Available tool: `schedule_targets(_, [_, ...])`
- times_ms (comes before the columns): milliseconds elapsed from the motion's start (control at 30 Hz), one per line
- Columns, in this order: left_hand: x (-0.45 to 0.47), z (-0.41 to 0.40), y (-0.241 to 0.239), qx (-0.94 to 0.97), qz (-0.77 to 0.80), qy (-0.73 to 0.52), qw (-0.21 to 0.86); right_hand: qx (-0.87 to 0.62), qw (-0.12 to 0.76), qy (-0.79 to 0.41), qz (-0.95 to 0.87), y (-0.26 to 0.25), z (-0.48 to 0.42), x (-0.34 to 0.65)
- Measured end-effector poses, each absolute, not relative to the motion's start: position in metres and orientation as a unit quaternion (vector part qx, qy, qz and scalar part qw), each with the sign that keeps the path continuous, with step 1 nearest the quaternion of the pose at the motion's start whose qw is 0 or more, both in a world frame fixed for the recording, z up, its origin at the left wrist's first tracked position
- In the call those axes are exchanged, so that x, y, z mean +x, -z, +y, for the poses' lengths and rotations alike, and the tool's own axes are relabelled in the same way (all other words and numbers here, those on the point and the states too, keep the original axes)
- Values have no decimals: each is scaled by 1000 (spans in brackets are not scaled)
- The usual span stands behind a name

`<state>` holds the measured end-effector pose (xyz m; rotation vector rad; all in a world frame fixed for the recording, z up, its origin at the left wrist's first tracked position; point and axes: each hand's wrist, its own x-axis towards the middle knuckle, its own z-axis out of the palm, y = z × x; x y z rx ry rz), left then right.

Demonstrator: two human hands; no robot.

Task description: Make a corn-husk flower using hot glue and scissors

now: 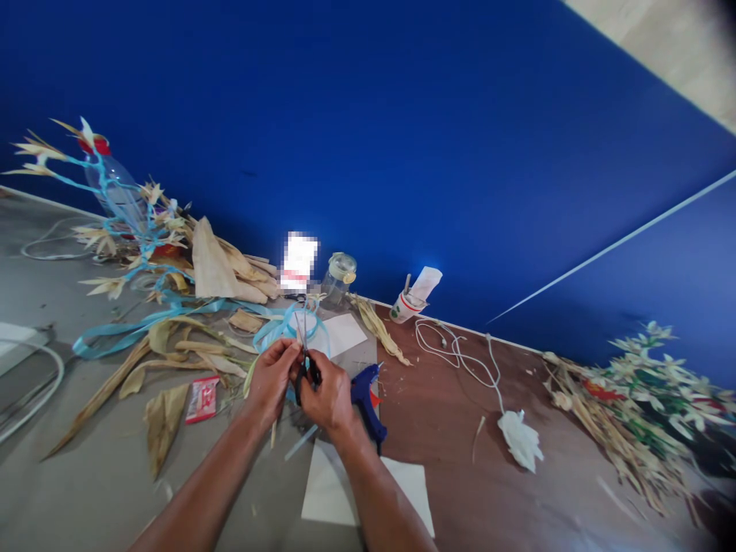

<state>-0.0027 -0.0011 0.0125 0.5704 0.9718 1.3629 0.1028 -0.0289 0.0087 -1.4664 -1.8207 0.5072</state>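
My right hand is closed around the dark handles of a pair of scissors, whose slim blades point up and away from me. Beside it, my left hand is pinched near the base of the blades; what its fingertips hold is too small and hidden to name. A thin pale stalk shows just below the left hand. Behind the blades lies a roll of light blue ribbon. Dry corn husks spread to the left of my hands. A blue glue gun lies right of my right wrist.
White paper lies under my right forearm. A red packet, a glass jar and a paper cup stand or lie around. Husk flowers on blue stems lean by a plastic bottle. White cable and husk flowers are rightward.
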Motion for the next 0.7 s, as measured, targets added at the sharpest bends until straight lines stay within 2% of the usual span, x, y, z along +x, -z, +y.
schedule_targets(700, [-5, -1, -12, 248, 417, -603, 633, -562, 373, -231, -702, -11, -30, 103])
